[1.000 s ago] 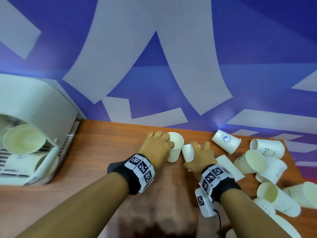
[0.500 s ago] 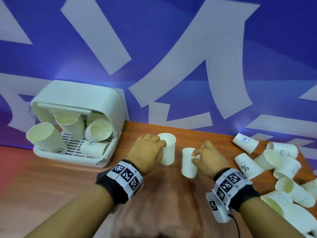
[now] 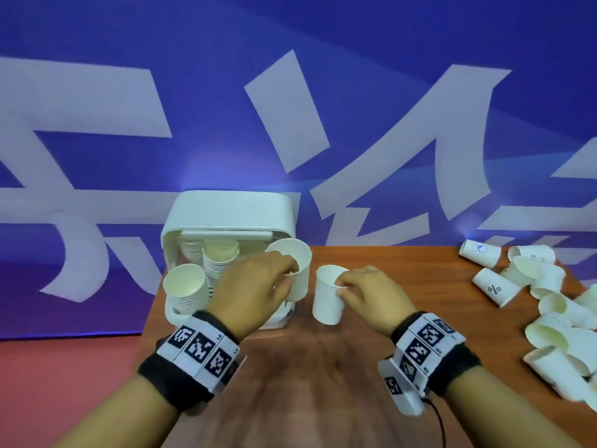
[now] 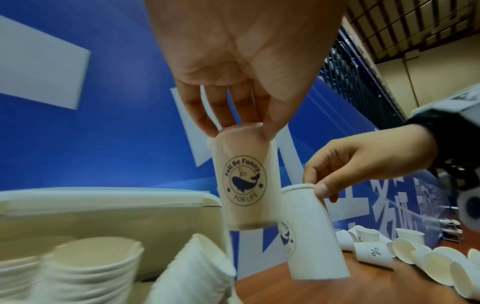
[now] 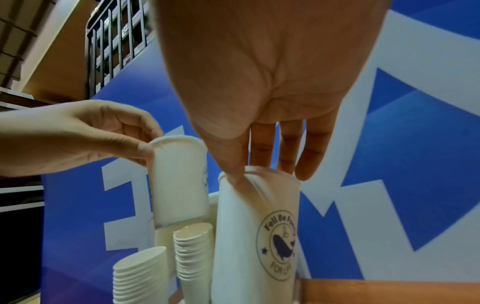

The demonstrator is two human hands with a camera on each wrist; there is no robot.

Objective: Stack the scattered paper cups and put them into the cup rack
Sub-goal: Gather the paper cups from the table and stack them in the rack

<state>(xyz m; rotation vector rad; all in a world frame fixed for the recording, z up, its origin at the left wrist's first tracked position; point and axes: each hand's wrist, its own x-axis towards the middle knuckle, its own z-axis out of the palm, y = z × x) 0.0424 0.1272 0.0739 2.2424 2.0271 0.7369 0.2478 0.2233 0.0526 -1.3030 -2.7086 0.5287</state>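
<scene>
While you carry one white paper cup in each hand, the head view shows your left hand (image 3: 255,289) gripping its whale-printed cup (image 3: 295,273) by the rim, upright, just in front of the white plastic cup rack (image 3: 226,215), which already holds several nested stacks of cups (image 3: 187,291). Your right hand (image 3: 365,292) pinches the rim of a second white cup (image 3: 328,295) just beside the first, apart from it; both look held side by side so one can be dropped into the other. A scattered heap of white paper cups (image 3: 549,312) lies well apart on the brown wooden table (image 3: 387,270).

From the left wrist, your thumb and fingers (image 4: 202,115) close on the rim, so the left cup (image 4: 242,179) hangs below the grip with its base over the rack's stacks.

From the right wrist, thumb and fingertips (image 5: 233,174) pinch the rim; the right cup (image 5: 257,236) hangs straight beneath, mouth up, ready for nesting, I judge.
</scene>
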